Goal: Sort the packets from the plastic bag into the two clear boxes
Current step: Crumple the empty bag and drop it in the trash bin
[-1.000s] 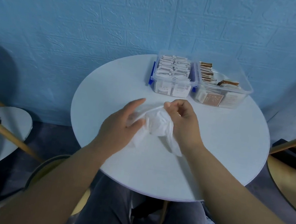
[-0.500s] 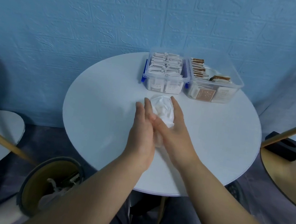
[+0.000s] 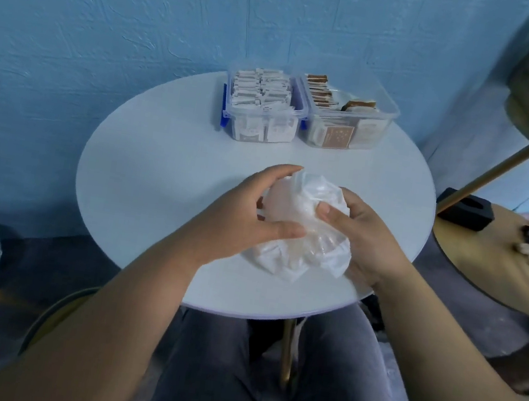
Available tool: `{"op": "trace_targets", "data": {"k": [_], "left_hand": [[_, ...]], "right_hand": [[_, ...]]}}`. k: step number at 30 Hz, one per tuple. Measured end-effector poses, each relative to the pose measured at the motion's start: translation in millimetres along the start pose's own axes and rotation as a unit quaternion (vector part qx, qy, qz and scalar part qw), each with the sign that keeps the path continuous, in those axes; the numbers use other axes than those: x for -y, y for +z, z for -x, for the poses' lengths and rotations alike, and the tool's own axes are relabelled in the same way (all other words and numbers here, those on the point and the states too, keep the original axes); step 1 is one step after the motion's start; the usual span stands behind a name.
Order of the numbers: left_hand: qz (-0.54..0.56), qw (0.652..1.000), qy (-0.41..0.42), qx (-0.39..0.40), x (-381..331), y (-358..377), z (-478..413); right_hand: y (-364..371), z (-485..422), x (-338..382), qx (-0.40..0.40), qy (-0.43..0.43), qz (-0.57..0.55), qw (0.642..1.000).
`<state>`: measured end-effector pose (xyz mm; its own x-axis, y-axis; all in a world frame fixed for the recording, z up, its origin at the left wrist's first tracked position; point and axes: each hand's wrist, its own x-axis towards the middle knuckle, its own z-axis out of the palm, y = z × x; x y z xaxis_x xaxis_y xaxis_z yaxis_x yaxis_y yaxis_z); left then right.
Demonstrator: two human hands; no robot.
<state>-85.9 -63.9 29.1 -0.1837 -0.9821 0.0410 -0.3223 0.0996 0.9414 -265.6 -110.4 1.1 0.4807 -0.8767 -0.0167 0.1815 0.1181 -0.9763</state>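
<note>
Plastic bag point(image 3: 302, 237), crumpled, held in both hands on round table point(image 3: 156, 177), nr front edge.
L hand point(image 3: 247, 211) curled round bag's left side; R hand point(image 3: 364, 236) grips right side, thumb pressed in. Bag contents can't be made out. Far edge: 2 clear boxes side by side, left box point(image 3: 261, 121) w/ white packets point(image 3: 262, 92), right box point(image 3: 367, 126) w/ brown-topped packets point(image 3: 320, 92).

Head-worn view, down onto table point(image 3: 155, 184)

A textured blue wall point(image 3: 108, 39) rises behind the round white tabletop point(image 3: 142, 182). A round wooden table point(image 3: 492, 272) stands at right. The floor point(image 3: 42, 253) is dark grey.
</note>
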Motion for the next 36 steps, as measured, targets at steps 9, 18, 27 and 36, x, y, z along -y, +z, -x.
{"op": "trace_targets", "data": {"k": [9, 18, 27, 36], "left_hand": [[-0.009, 0.991, 0.031, -0.133, -5, 50, -14], [-0.007, 0.993, 0.116, 0.019, -32, 179, -11], [0.019, 0.990, -0.129, 0.048, 49, 303, -72], [-0.018, 0.938, -0.326, -0.113, 205, 373, -153]], "right_hand": [[9, 62, -15, -0.169, -0.102, 0.232, 0.953], [-77, 143, -37, -0.411, -0.181, 0.264, 0.853], [-210, 152, -115, -0.408, -0.010, 0.068, 0.910], [-304, 91, -232, -0.248, 0.197, 0.056, 0.947]]}}
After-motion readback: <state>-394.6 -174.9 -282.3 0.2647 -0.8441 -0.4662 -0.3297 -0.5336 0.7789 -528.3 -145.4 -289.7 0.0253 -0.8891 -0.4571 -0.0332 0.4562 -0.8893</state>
